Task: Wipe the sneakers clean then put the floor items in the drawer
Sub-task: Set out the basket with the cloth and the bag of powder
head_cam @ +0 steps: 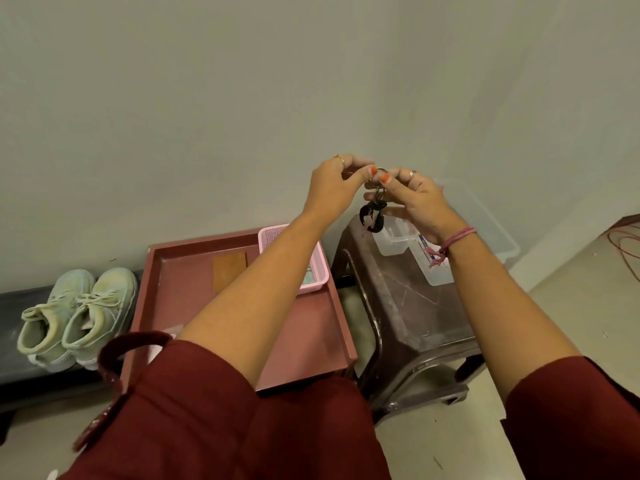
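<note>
Both hands are raised in front of the wall and pinch a keychain (372, 216), a metal ring with a dark charm hanging below. My left hand (334, 187) grips the ring from the left. My right hand (417, 199) holds it from the right, above a brown plastic stool (412, 317). A pair of pale green sneakers (78, 313) stands side by side on a low black bench (20, 375) at the far left.
A red tray-topped table (311, 327) stands in the middle, holding a pink mesh basket (317, 271) and an orange card (229, 271). Clear plastic containers (398, 237) sit on the stool, with a clear bin (485, 223) behind. Red cable (627, 244) lies on the floor at right.
</note>
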Action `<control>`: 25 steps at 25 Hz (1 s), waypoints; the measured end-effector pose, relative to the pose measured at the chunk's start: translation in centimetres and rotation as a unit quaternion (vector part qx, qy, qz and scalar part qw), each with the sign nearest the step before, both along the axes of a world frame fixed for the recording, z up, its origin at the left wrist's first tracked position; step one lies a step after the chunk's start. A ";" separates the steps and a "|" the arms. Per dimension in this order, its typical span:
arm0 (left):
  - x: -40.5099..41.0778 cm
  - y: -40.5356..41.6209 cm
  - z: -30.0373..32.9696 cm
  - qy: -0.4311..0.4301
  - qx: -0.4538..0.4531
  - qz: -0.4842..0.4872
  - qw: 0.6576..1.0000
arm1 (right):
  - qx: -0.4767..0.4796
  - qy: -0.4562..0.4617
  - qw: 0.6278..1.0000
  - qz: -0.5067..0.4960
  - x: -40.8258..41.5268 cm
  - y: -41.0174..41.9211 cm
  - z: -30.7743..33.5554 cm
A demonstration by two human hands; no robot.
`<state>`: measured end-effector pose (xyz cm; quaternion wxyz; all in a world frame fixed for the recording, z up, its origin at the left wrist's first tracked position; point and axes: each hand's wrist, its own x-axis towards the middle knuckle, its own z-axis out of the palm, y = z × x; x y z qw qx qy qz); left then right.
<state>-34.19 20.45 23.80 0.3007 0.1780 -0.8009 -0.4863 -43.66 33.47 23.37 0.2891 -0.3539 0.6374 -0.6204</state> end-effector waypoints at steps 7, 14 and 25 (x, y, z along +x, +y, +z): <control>-3.4 2.1 -8.8 -0.172 -0.012 0.007 0.985 | -0.017 -0.013 0.993 -0.119 -5.9 0.2 -2.7; -4.7 3.7 -15.5 -0.315 -0.308 -0.116 0.890 | 0.092 0.009 0.989 -0.114 -9.2 -0.3 -6.7; -5.0 3.9 -16.4 -0.259 -0.266 -0.109 0.922 | 0.421 0.318 0.847 -0.067 -10.9 -3.8 -8.5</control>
